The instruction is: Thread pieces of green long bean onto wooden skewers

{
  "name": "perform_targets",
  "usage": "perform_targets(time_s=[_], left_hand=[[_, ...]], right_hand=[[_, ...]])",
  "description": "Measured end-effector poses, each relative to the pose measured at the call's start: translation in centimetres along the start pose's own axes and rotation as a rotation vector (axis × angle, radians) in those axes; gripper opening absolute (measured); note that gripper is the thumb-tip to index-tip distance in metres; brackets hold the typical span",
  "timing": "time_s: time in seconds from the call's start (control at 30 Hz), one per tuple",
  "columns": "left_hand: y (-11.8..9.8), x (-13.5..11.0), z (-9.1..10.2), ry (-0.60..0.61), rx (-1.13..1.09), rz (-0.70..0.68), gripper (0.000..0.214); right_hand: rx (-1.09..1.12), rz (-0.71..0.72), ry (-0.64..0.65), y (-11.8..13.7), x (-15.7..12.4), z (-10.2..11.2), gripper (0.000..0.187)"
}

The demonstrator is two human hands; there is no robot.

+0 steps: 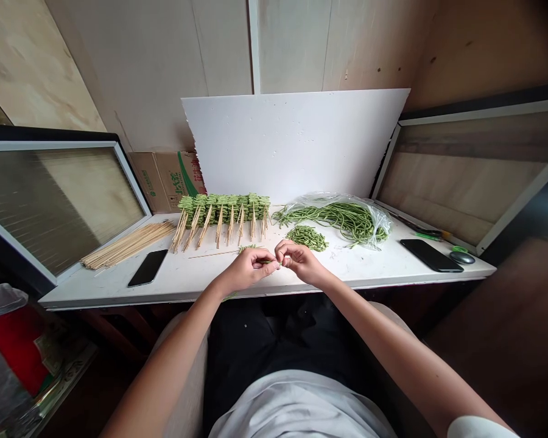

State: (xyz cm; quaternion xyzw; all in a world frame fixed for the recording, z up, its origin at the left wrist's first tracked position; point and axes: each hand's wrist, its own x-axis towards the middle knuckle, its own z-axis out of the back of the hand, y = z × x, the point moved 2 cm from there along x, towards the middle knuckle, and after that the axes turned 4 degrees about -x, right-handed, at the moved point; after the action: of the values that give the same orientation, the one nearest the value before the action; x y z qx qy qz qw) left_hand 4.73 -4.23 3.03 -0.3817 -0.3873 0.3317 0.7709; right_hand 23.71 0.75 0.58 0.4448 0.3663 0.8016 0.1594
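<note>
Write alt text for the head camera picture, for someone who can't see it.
The left hand and right hand pinch a green bean piece between them over a white table. Behind lie a row of skewered beans, a pile of cut beans, a bag of long beans and a bundle of skewers.

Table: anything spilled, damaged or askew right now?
Little. The white board has a ragged, chipped lower-left edge, and long beans trail out of the open plastic bag. The finished skewers lie in a tidy row; left hand and right hand pinch a bean piece.
</note>
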Motion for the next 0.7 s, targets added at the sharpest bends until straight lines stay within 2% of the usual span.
perform_targets(time_s=[0.13, 0.27, 0.4, 0.5, 0.6, 0.7], left_hand=[[0.1, 0.0, 0.2, -0.016, 0.024, 0.008, 0.026], [-0.1, -0.1, 0.6, -0.133, 0.134, -0.018, 0.024], [-0.9, -0.2, 0.7, -0.190, 0.275, -0.112, 0.023], [-1.8, -0.4, 0.6, -0.219, 0.379, -0.192, 0.020], [-2.6, -0.6, 0.3, -0.208, 0.409, -0.237, 0.018], [-3.0, -0.7, 0.2, -0.181, 0.331, -0.215, 0.020]], right_hand=[[0.091, -0.050, 0.015, -0.4, -0.1, 0.2, 0.037], [-0.149, -0.046, -0.060, 0.2, -0.1, 0.9, 0.027], [-0.386, 0.069, -0.148, 2.0, 0.0, 0.8, 0.016], [-0.472, 0.141, -0.180, 3.2, 0.1, 0.3, 0.011], [-0.445, 0.152, -0.193, 3.6, 0.0, -0.2, 0.014], [-0.316, 0.146, -0.195, 3.3, -0.1, -0.2, 0.022]])
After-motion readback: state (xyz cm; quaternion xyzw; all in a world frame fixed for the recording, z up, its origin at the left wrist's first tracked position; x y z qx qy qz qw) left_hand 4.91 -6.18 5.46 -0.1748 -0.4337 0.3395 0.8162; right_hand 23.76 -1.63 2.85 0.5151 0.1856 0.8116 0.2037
